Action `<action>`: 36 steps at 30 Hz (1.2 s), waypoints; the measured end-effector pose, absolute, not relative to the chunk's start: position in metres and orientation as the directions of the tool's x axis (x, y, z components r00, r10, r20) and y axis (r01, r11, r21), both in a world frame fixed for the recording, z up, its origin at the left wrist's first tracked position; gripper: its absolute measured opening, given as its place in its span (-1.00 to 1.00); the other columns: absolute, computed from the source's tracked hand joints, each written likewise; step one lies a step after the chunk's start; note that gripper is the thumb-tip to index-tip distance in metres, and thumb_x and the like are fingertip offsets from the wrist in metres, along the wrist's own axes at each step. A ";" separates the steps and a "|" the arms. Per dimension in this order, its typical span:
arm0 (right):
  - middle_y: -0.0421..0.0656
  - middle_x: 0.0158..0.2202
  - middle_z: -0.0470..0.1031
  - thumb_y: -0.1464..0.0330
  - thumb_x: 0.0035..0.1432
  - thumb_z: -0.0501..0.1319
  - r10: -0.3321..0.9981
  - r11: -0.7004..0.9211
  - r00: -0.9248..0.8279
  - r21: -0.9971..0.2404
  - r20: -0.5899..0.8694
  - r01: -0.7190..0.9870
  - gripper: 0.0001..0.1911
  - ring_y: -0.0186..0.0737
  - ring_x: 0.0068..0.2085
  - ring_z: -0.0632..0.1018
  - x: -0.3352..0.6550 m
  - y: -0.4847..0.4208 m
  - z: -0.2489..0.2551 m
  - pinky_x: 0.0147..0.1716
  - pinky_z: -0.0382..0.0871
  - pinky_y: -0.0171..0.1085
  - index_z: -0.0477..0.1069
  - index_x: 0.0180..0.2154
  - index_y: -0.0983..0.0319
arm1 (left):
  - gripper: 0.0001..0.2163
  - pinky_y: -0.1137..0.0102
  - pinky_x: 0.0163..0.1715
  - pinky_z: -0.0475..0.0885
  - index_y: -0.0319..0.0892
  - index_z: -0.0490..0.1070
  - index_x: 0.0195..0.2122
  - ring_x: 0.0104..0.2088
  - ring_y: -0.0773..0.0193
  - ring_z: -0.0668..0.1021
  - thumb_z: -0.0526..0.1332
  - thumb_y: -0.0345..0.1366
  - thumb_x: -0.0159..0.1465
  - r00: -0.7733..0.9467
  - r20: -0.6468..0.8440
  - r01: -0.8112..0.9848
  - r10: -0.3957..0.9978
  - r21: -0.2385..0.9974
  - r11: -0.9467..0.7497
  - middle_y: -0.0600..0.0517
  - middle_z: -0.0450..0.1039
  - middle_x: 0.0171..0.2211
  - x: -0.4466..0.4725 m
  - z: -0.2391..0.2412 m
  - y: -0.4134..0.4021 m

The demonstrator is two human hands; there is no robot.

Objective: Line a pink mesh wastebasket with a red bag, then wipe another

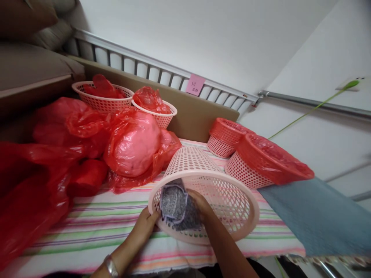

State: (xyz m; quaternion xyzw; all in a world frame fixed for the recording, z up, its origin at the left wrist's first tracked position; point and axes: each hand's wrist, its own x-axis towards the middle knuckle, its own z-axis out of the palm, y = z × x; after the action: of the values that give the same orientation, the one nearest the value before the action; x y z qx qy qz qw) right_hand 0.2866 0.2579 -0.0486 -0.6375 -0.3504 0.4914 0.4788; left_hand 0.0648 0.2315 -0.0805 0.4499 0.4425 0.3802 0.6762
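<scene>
A pale pink plastic basket (255, 208) with round holes lies on its side on a striped cloth, its mouth facing me. My left hand (146, 222) is closed on the left side of the basket's rim, thumb on the inner side. My right hand (199, 204) reaches into the mouth and presses a grey cloth (174, 202) with pale edging against the inner wall at the left. The fingers of that hand are partly hidden behind the cloth.
Red plastic bags (135, 144) with soft pink contents pile up at the left. Pink baskets holding red plastic (102, 102) stand behind them. Red-lined baskets (252, 170) stand at the right, near the bed's edge. The striped cloth (116, 220) covers the surface below.
</scene>
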 end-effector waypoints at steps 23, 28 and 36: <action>-0.13 -0.43 0.49 0.31 0.06 0.09 0.955 -0.207 0.297 -0.746 -0.013 0.633 -0.84 -0.20 -0.39 0.52 0.269 0.274 -0.015 -0.37 0.35 -0.26 0.39 -0.36 0.24 | -0.57 0.29 -0.49 0.46 -0.25 0.41 -0.41 -0.49 0.13 0.53 0.21 0.09 -0.02 0.330 -0.299 -0.122 0.895 0.927 0.355 0.00 0.49 -0.55 0.066 -0.087 0.232; -0.12 -0.37 0.53 0.06 0.11 0.06 0.987 -0.163 0.034 -0.946 -0.159 0.280 -0.58 -0.22 -0.43 0.55 0.252 0.273 0.007 -0.55 0.35 -0.33 0.33 -0.11 0.19 | -0.54 0.32 -0.53 0.43 -0.24 0.41 -0.40 -0.52 0.16 0.51 0.19 0.12 -0.02 0.336 -0.297 -0.103 0.894 0.932 0.348 0.01 0.47 -0.57 0.066 -0.086 0.232; -0.02 -0.08 0.46 0.27 0.05 0.09 0.954 0.013 0.223 -0.771 0.200 0.637 -0.65 -0.12 -0.03 0.46 0.270 0.249 -0.039 0.00 0.29 -0.11 0.42 -0.13 0.24 | -0.53 0.29 -0.49 0.46 -0.25 0.41 -0.42 -0.51 0.14 0.53 0.20 0.13 -0.04 0.326 -0.295 -0.114 0.898 0.931 0.347 -0.01 0.50 -0.56 0.065 -0.087 0.230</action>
State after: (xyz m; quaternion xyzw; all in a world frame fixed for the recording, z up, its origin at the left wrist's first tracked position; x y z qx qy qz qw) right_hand 0.2704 0.2492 -0.0389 -0.6736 -0.5906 0.1997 0.3970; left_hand 0.0650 0.2302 -0.0869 0.4369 0.4487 0.3685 0.6870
